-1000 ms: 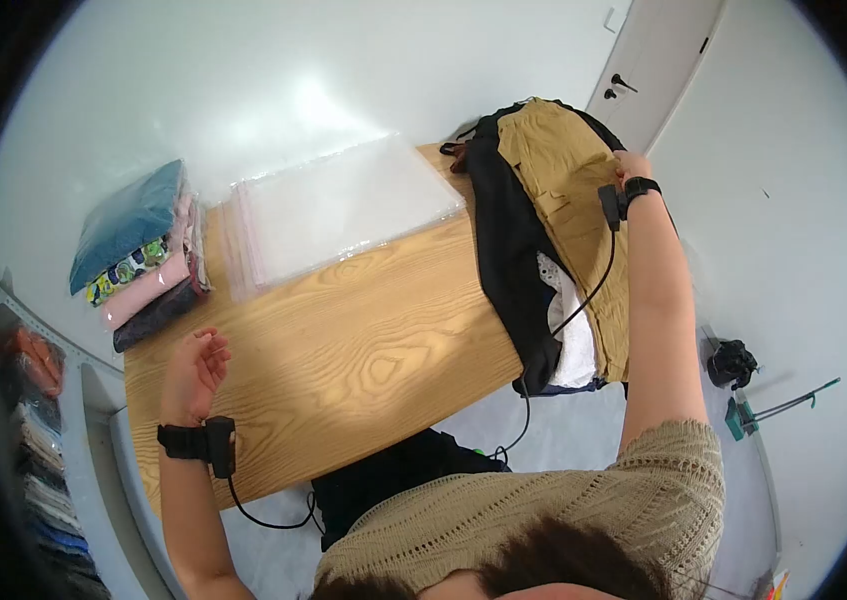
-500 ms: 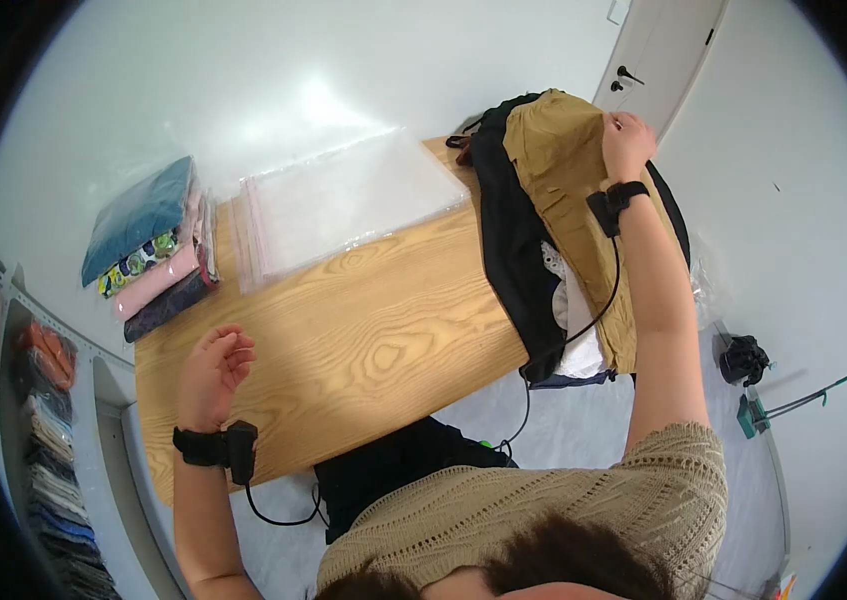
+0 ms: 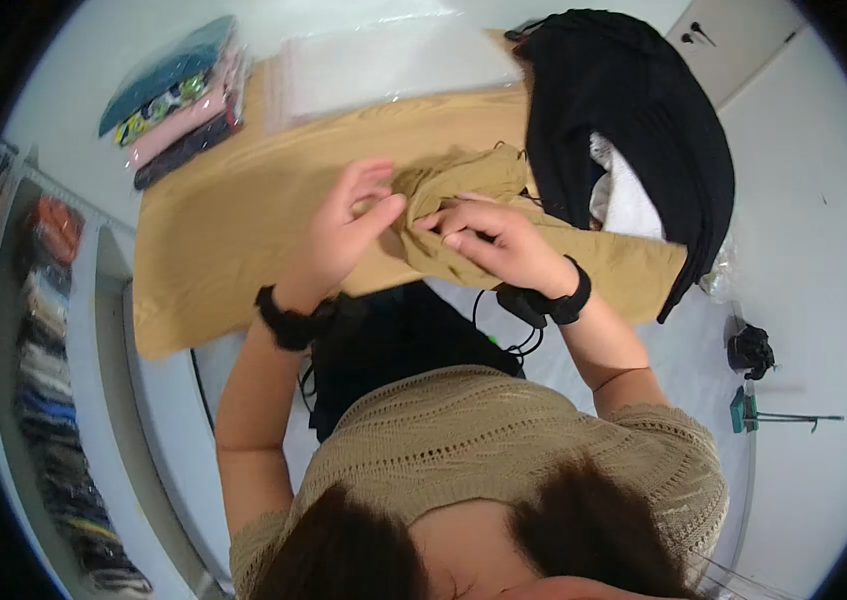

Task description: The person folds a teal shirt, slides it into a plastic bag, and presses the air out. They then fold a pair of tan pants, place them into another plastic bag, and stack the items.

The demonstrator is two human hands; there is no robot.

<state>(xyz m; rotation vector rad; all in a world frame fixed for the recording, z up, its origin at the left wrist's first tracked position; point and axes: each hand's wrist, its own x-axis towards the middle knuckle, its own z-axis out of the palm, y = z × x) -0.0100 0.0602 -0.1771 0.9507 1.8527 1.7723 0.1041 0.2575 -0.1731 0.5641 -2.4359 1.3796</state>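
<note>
One tan garment [image 3: 623, 265], bunched at the near edge of one wooden table [image 3: 233, 230], right of centre, and stretching rightward past the edge. On its bunched part, one right hand [image 3: 503, 245], fingers curled into the folds; cannot tell whether pinching cloth. Just left, one left hand [image 3: 348, 225], thumb and fingers parted, thumb tip at the garment's left end; cannot tell if touching. One black wristband [image 3: 288, 318] on the left wrist, one more on the right. Farther right, one black garment [image 3: 633, 90], with one white cloth [image 3: 628, 190] partly under it. Far centre, one stack of clear bags [image 3: 393, 65], too blurred to count. Far left, one pile of four folded garments [image 3: 168, 100]: blue, patterned, pink, dark.
</note>
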